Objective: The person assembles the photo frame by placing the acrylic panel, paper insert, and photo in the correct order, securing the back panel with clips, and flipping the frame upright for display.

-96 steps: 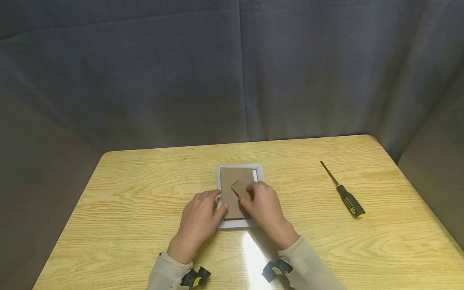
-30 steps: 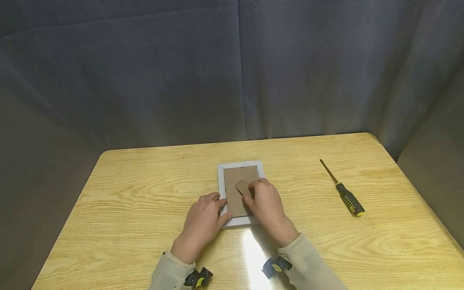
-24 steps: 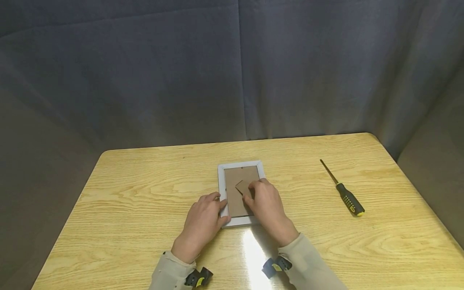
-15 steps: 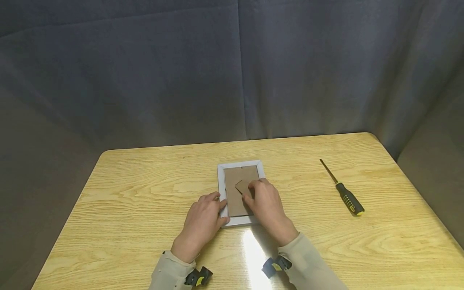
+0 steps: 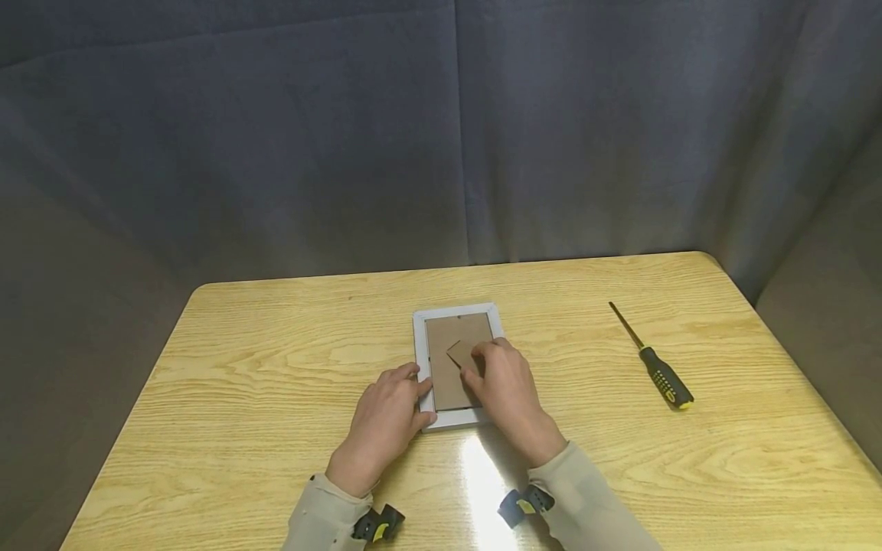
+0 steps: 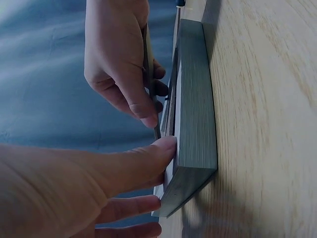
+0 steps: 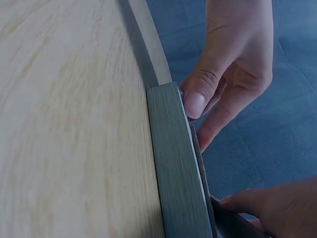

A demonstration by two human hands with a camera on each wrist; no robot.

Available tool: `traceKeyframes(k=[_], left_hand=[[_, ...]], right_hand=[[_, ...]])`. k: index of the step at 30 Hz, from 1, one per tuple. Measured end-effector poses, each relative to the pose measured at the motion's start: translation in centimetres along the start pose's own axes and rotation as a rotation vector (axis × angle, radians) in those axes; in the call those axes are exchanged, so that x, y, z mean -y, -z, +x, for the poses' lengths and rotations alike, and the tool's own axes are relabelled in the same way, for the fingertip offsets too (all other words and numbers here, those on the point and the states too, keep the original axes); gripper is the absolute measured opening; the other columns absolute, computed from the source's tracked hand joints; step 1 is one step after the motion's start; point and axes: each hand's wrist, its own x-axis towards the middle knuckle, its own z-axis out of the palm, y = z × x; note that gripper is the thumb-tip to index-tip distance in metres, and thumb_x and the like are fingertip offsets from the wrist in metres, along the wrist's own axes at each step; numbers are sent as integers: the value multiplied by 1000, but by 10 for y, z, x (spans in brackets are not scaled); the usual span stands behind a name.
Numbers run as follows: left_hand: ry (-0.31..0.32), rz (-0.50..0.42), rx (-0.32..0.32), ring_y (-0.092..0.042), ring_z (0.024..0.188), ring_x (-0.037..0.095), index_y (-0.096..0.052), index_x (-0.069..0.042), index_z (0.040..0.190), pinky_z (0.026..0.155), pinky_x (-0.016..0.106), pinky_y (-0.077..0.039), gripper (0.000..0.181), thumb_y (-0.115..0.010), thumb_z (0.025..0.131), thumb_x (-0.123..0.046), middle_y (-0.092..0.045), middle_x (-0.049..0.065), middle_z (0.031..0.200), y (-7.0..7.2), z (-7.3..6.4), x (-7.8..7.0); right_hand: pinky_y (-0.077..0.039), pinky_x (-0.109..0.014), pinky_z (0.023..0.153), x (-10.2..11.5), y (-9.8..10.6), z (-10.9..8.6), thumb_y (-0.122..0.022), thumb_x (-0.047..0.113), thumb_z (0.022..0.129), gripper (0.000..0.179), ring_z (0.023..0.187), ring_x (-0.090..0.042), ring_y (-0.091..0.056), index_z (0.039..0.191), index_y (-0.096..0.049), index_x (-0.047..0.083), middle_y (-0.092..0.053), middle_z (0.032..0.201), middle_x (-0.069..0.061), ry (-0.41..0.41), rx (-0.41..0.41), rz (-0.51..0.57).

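Observation:
A light grey picture frame [image 5: 458, 418] lies back side up on the table, its brown backing board [image 5: 446, 390] within the opening. A thin dark gap runs along the board's near edge. My right hand [image 5: 511, 394] pinches the stand flap [image 5: 463, 352] on the board between thumb and fingers. At the frame's near left corner my left hand [image 5: 383, 417] holds the edge. The left wrist view has the left thumb [image 6: 161, 151] on top at the corner, other fingers by the side. From the right wrist, the left hand's index finger [image 7: 218, 124] reaches the board's edge.
A screwdriver [image 5: 664, 375] with a black and yellow handle lies on the wooden table [image 5: 276, 367], right of the frame. A dark grey curtain [image 5: 344, 153] hangs behind the table. Both wrists carry black straps [image 5: 377, 526].
The backing board, earlier shifted left over the rim with a white strip showing at right, now sits within the opening. The left fingers slid slightly along the frame; the right hand kept its pinch.

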Motion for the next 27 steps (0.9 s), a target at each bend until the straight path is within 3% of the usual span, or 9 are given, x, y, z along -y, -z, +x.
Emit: traceKeyframes(k=[14, 27], left_hand=[[3, 5, -9, -62, 123, 39, -75, -4, 118, 94, 54, -55, 44, -86, 80, -23, -64, 19, 136, 0, 0, -1], [-3, 22, 58, -58, 127, 44, -75, -10, 121, 97, 57, -52, 46, -83, 81, -33, -58, 26, 140, 0, -1, -6]], right_hand=[[-57, -42, 80, -1, -2, 0, -81, 17, 84, 25, 91, -30, -69, 101, -74, 0, -69, 98, -13, 0, 10, -16], [-58, -44, 82, -1, -3, -1, -84, 16, 82, 27, 96, -33, -69, 102, -73, 1, -69, 102, -15, -8, 26, -9]])
